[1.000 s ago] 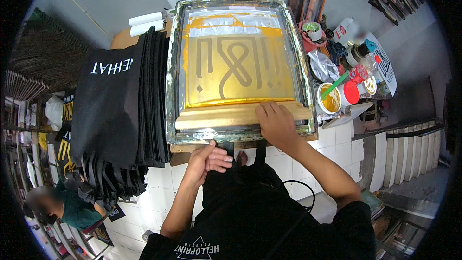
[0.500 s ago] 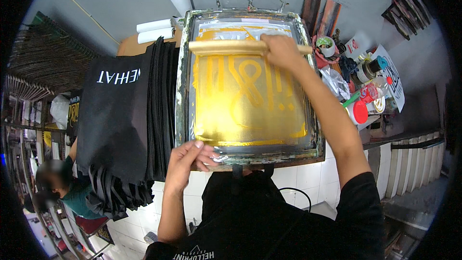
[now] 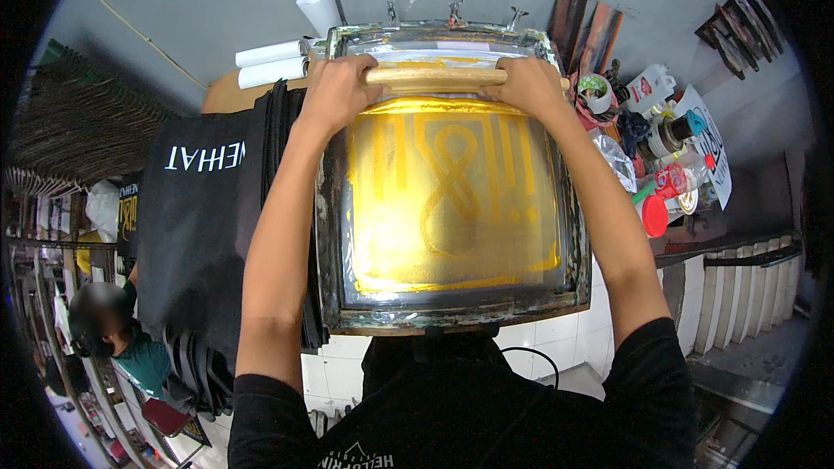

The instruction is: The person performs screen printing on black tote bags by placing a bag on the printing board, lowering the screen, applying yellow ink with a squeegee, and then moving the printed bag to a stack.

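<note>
A wooden squeegee [image 3: 437,76] lies across the far part of a screen-printing frame [image 3: 460,320]. My left hand [image 3: 341,89] is closed round the squeegee's left end, and my right hand [image 3: 532,84] grips it toward the right end. Just on the near side of the squeegee runs a ridge of yellow ink [image 3: 439,105]. The mesh [image 3: 391,239] is coated in shiny yellow, with darker yellow lettering-like strokes showing through. The squeegee's lower edge is mostly hidden by its wooden handle.
Black fabric bags [image 3: 204,208] hang in a thick stack at the left. White paper rolls [image 3: 273,63] lie behind them. Bottles, tape and a red-lidded jar [image 3: 652,215] crowd the right side. A seated person [image 3: 143,365] is at the far left.
My left hand has gone from the frame's near left corner to the squeegee's left end. Both hands now hold the squeegee, and the frame's near edge appears lower in the picture.
</note>
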`<action>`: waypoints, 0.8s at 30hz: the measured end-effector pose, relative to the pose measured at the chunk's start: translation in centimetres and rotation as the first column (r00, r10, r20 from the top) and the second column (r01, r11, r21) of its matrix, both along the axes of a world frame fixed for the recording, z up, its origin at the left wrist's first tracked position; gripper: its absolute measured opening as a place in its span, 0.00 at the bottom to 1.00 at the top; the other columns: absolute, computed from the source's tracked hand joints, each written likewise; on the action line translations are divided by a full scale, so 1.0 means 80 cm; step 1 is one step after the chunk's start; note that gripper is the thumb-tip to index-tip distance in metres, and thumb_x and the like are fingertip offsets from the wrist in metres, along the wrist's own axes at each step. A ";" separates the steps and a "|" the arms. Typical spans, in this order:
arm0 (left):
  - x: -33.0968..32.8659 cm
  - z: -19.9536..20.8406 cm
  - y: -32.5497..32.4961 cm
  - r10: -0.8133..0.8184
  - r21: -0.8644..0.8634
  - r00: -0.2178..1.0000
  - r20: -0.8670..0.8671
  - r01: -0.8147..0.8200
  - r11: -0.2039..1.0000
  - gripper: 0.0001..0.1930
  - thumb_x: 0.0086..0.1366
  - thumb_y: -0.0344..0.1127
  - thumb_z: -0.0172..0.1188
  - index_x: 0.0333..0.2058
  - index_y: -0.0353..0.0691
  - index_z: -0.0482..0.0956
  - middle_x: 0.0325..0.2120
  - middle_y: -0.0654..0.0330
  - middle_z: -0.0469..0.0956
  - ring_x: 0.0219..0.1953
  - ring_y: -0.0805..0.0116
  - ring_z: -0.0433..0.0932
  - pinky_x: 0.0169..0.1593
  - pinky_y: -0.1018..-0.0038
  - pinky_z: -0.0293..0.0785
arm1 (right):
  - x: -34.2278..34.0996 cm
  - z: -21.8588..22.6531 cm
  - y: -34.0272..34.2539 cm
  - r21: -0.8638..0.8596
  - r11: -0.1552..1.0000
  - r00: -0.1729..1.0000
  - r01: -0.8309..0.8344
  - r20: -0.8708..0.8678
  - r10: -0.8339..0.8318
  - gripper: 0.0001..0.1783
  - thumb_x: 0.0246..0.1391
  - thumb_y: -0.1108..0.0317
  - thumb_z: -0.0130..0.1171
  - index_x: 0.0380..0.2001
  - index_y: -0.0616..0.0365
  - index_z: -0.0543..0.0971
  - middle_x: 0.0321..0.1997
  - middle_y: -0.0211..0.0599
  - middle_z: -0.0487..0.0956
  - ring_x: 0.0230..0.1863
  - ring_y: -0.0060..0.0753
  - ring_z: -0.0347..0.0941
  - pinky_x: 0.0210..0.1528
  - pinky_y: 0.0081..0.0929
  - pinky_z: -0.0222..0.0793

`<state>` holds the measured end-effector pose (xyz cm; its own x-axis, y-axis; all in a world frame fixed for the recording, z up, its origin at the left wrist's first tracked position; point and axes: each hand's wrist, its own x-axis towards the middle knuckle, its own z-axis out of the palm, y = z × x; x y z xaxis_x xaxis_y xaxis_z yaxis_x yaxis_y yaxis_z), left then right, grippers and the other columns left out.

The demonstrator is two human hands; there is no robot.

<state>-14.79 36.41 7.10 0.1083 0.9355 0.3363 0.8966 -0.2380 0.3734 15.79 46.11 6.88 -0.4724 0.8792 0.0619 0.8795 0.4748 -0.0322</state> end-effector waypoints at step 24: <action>0.051 -0.012 -0.159 0.084 -0.125 0.995 0.059 -0.076 0.989 0.14 0.56 0.39 0.72 0.36 0.36 0.85 0.31 0.47 0.83 0.35 0.48 0.83 0.42 0.60 0.77 | 0.040 -0.011 -0.166 0.030 1.000 1.000 0.004 0.030 -0.005 0.35 0.42 0.29 0.68 0.31 0.53 0.87 0.30 0.44 0.86 0.35 0.48 0.84 0.38 0.44 0.79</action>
<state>-10.68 23.72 6.17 0.0135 0.9749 0.2223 0.8843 -0.1155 0.4524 18.99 32.84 5.97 -0.4708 0.8792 0.0735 0.8818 0.4715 0.0086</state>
